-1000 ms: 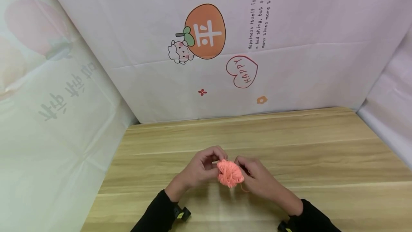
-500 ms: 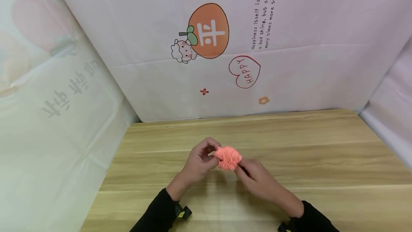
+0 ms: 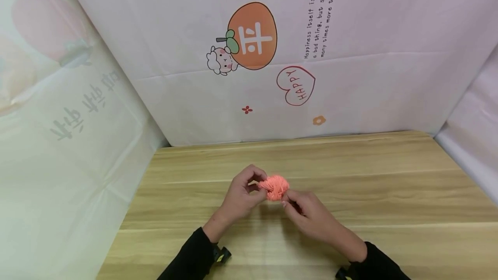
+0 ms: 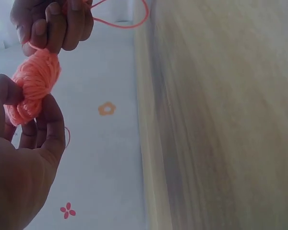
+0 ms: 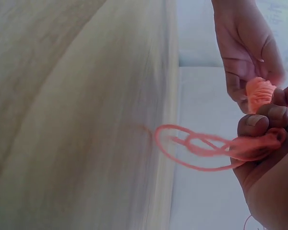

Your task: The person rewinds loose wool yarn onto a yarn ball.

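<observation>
A small coral-pink ball of yarn [image 3: 277, 186] is held up over the wooden table between both hands. My left hand [image 3: 242, 195] pinches its left side between thumb and fingers; the left wrist view shows the wound strands of the yarn ball [image 4: 36, 79] bulging there. At the ball's lower right, my right hand [image 3: 311, 213] pinches the yarn with thumb and forefinger. In the right wrist view, loose loops of yarn [image 5: 201, 143] trail out of the curled fingers of my right hand [image 5: 273, 158].
The wooden table [image 3: 350, 163] spreads beneath both hands. A white printed cloth [image 3: 175, 107] stands up behind its back edge, with more white cloth [image 3: 78, 176] along the left and right sides. Black sleeves with wrist-worn cameras [image 3: 221, 255] cover the forearms.
Both hands have lifted the yarn ball slightly toward the back of the table, and it has turned a little. The strand hanging below it a second ago no longer shows in the head view.
</observation>
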`<state>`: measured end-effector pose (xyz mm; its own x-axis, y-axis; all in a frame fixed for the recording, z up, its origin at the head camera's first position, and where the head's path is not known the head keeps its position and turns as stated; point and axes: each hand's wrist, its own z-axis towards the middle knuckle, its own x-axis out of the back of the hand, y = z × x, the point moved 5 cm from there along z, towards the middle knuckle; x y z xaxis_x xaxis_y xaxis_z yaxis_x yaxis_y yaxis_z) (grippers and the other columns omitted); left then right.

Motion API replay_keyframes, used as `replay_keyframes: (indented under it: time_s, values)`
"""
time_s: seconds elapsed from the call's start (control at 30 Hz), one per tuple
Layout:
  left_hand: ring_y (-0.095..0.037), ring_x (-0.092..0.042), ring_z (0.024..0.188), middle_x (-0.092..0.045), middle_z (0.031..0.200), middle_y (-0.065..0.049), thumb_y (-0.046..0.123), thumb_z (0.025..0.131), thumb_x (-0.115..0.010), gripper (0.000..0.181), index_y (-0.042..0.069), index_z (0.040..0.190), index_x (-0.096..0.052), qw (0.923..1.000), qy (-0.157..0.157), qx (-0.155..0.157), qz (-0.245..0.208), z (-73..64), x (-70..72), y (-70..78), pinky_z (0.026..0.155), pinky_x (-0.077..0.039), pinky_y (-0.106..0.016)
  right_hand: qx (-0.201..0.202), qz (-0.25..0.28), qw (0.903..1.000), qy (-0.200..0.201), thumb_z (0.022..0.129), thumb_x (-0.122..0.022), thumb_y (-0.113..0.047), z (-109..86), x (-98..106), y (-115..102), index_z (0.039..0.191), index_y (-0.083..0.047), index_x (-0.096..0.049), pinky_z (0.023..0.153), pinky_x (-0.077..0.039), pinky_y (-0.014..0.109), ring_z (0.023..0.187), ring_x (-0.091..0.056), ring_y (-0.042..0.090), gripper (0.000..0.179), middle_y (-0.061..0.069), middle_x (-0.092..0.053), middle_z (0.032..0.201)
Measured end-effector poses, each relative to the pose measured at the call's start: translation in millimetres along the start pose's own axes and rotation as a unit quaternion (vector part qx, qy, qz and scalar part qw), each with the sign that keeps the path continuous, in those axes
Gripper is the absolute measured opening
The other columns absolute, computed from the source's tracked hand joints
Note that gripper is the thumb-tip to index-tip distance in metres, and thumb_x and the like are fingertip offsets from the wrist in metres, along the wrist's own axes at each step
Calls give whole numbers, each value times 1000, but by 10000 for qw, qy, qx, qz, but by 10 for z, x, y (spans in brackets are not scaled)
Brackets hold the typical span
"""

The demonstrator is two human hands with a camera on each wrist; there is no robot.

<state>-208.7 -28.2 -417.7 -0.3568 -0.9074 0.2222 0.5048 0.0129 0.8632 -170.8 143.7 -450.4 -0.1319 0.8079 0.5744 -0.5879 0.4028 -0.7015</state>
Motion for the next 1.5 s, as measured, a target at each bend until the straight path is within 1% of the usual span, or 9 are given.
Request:
replay_keyframes:
  time_s: [0.17,0.23,0.4,0.57,0.7,0.83,1.1,1.23,1.5]
  values:
    - [-23,-56,87,-56,98,-10,-16,76,-60,29,3,99,-59,9988,-275,31,413,-8,-35,-7,67,-56,-39,175,-19,9996,204,94,-57,-3,-3,17,-17,83,-26,-55,43,-34,16,52,-37,-2,26,-16,-42,62]
    - [-20,-56,87,-56,98,-5,-13,76,-61,32,9,99,-60,9971,-445,40,623,-19,-51,-102,68,-56,-34,241,-62,9992,301,93,-58,-1,-1,23,-18,83,-27,-55,43,-33,15,51,-37,-2,28,-17,-43,62]
    - [-12,-58,88,-56,99,7,-2,78,-62,34,23,101,-59,9918,-901,60,906,-59,-89,-354,69,-56,-27,131,-67,9997,205,94,-55,-3,3,34,-15,84,-26,-56,44,-34,16,52,-37,0,26,-14,-44,62]
    - [-11,-59,87,-57,98,5,-3,79,-62,30,17,100,-59,9884,-1150,-57,995,-74,-129,-289,68,-55,-26,77,-7,9999,152,96,-53,-5,7,44,-25,82,-23,-57,44,-33,16,51,-37,0,23,-13,-43,61]
    - [-16,-61,86,-58,97,-1,-9,76,-61,29,11,98,-59,9875,-1283,-149,908,-72,-153,-117,66,-56,-32,49,58,9998,160,98,-52,-6,6,53,-24,82,-18,-58,44,-33,16,51,-37,1,21,-13,-43,61]
    - [-22,-61,85,-59,96,-5,-12,74,-61,29,7,96,-59,9853,-1520,-90,777,-65,-170,-1,66,-56,-31,-29,88,9999,141,100,-51,-9,3,60,-14,83,-19,-58,44,-36,17,52,-40,3,21,-12,-46,63]
    - [-23,-60,84,-61,95,-7,-12,72,-61,30,5,96,-60,9772,-2040,-80,579,-68,-211,24,65,-56,-28,-119,134,9997,145,101,-50,-10,-1,76,-10,86,-22,-57,45,-37,18,53,-42,5,20,-10,-49,65]
    - [-22,-60,86,-59,97,-7,-12,73,-60,30,5,98,-59,9723,-2315,-52,310,-85,-244,33,66,-57,-32,-111,110,9997,164,100,-51,-9,-1,81,-11,86,-23,-57,45,-36,18,53,-42,4,20,-10,-48,64]
    - [-10,-57,90,-57,97,-8,-14,74,-58,30,4,97,-57,9626,-2677,-199,-361,-115,-302,52,72,-57,-32,-94,128,9996,231,98,-54,-9,-1,84,4,85,-20,-59,45,-36,18,54,-43,4,18,-10,-49,65]
